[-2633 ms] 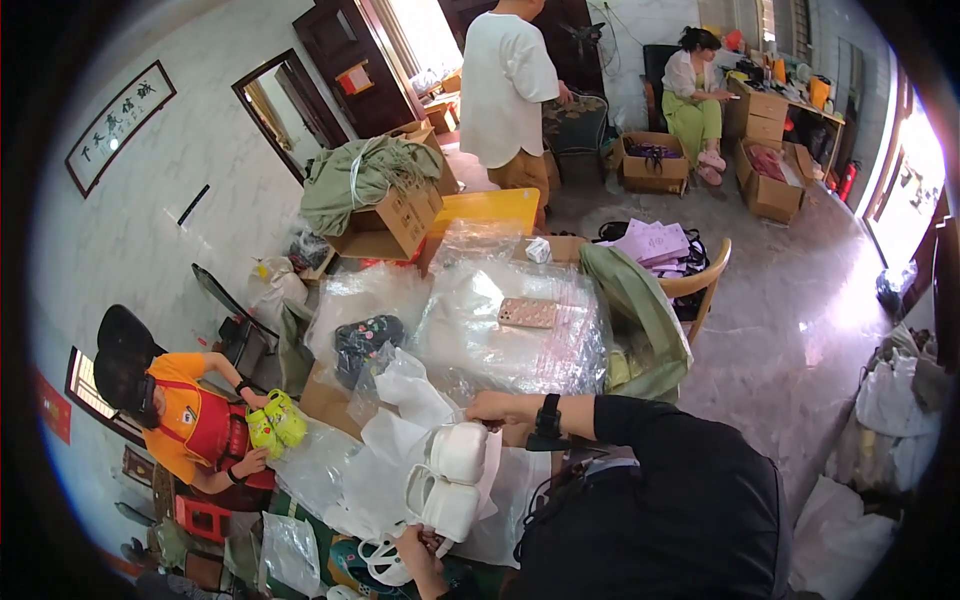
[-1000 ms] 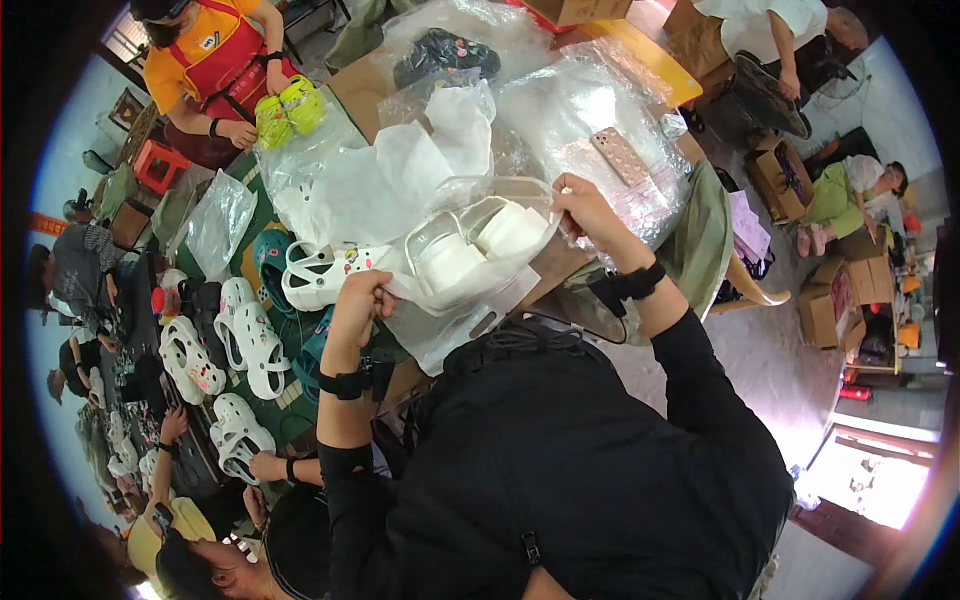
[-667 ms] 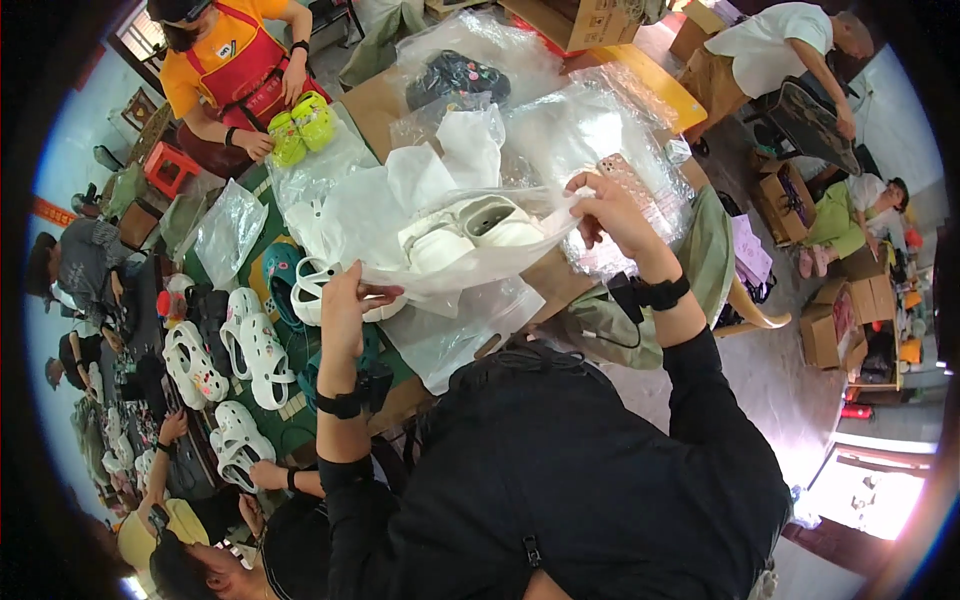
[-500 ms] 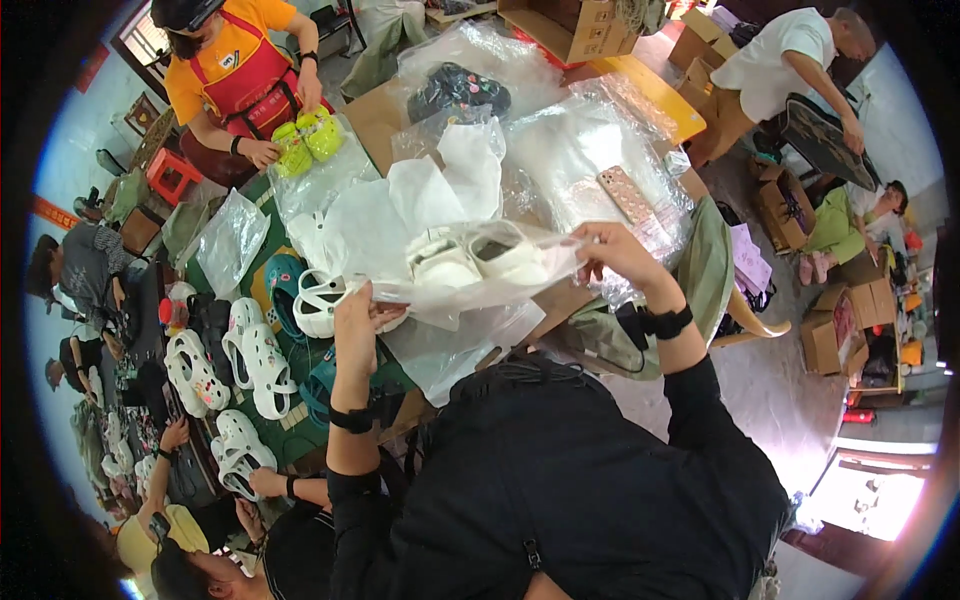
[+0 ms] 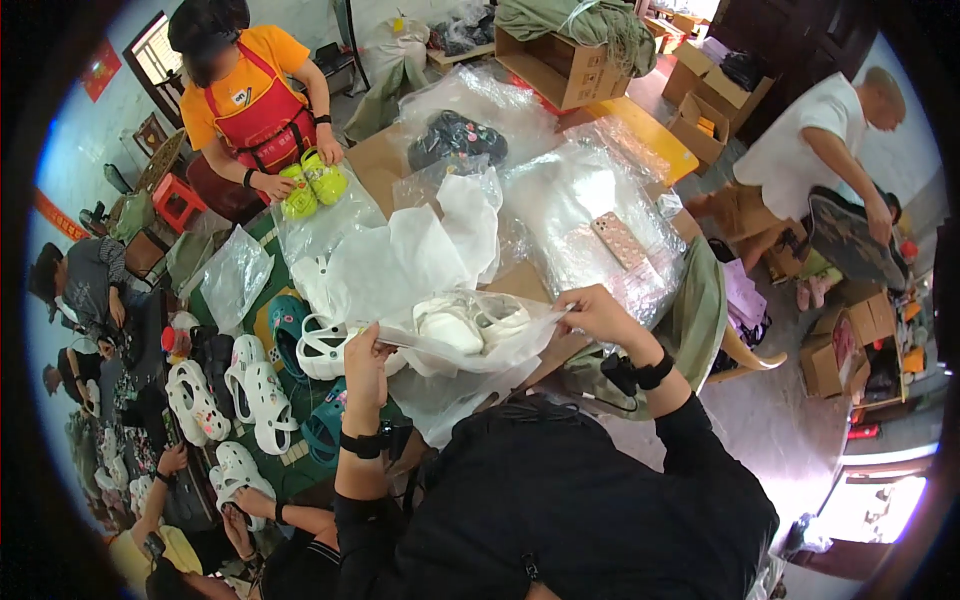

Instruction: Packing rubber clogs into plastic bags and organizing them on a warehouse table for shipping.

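Observation:
A frosted plastic bag (image 5: pixel 530 350) is stretched between my two hands over the near side of the table. A pair of white clogs (image 5: pixel 448 328) rests inside it, partly veiled by the film. My left hand (image 5: pixel 367 365) pinches the bag's left edge. At the right corner, the fingers of my right hand (image 5: pixel 600 318) are closed on the film. Just beyond the bag lie sheets of white wrapping paper (image 5: pixel 400 255). Beside my left hand is another white clog (image 5: pixel 322 350) with a strap.
White clogs (image 5: pixel 262 395) and teal clogs (image 5: pixel 322 425) line the table's left. Clear bags (image 5: pixel 560 190) and a phone (image 5: pixel 618 240) lie at right. Across the table, a co-worker handles yellow-green clogs (image 5: pixel 312 188). Another person's hand touches white clogs (image 5: pixel 237 470) at lower left.
My hands have come closer together, and the bag with the white clogs has moved down toward me. The bag now sags between my hands. At far right, a person has shifted right with a dark item.

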A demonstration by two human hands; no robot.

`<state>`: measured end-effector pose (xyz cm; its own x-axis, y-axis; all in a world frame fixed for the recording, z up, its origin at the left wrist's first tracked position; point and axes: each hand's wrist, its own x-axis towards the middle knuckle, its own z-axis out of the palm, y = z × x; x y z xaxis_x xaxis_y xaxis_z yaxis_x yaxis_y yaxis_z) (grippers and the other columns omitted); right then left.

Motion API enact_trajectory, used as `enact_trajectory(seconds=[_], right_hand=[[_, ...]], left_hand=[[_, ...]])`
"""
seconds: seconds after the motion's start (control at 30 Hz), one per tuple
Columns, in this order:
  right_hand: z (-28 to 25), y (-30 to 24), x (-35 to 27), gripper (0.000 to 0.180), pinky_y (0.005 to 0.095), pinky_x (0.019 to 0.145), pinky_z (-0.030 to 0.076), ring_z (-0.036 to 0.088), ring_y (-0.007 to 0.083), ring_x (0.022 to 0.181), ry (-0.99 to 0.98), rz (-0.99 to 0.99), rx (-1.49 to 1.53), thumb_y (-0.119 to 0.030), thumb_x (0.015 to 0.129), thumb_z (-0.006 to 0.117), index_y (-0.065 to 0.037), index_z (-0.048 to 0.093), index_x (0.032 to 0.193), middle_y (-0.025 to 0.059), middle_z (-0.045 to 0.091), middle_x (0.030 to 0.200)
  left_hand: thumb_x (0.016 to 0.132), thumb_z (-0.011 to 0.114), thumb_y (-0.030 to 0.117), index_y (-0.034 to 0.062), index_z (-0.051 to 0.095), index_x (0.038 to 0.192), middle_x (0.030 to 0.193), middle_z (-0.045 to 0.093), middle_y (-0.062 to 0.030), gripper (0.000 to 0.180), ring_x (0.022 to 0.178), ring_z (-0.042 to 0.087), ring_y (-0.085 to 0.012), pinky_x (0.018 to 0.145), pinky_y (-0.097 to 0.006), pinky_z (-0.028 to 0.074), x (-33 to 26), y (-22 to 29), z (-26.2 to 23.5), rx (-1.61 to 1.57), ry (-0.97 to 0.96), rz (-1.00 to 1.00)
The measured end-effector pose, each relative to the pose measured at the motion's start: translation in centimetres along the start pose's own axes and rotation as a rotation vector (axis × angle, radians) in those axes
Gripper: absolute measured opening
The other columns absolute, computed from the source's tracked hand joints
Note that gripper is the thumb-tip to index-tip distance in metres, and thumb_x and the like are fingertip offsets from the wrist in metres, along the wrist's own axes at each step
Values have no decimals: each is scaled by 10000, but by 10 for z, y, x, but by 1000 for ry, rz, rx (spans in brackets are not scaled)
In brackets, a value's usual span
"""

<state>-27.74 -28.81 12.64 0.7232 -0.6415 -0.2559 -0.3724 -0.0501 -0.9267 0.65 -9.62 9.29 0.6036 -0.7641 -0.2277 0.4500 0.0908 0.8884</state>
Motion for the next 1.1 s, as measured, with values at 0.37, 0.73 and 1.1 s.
enact_trajectory(seconds=[0.37, 0.73, 1.1], right_hand=[[-27, -81, 54, 162, 230, 414, 418, 544, 129, 447, 43, -368, 708, -136, 848, 570, -29, 539, 730, 86, 592, 586], [-146, -115, 197, 203, 244, 483, 476, 568, 133, 504, 528, -557, 187, -183, 859, 561, 0, 552, 771, 96, 605, 622], [-163, -71, 463, 403, 382, 878, 397, 521, 356, 1028, 561, -615, -363, -256, 808, 557, 28, 530, 1093, 230, 572, 1058]], left_hand=[[895, 434, 211, 6, 527, 1113, 965, 601, -109, 314, 822, 560, -160, 796, -293, 429, 27, -8, -3, 347, -71, 102], [827, 482, 383, 92, 498, 1191, 1052, 573, -210, 466, 1025, 521, -382, 888, -463, 392, -2, -161, -59, 1506, -415, -278], [776, 522, 302, 115, 510, 1164, 1128, 483, -208, 431, 1037, 481, -390, 886, -505, 365, -10, -198, -63, 1570, -207, -267]])
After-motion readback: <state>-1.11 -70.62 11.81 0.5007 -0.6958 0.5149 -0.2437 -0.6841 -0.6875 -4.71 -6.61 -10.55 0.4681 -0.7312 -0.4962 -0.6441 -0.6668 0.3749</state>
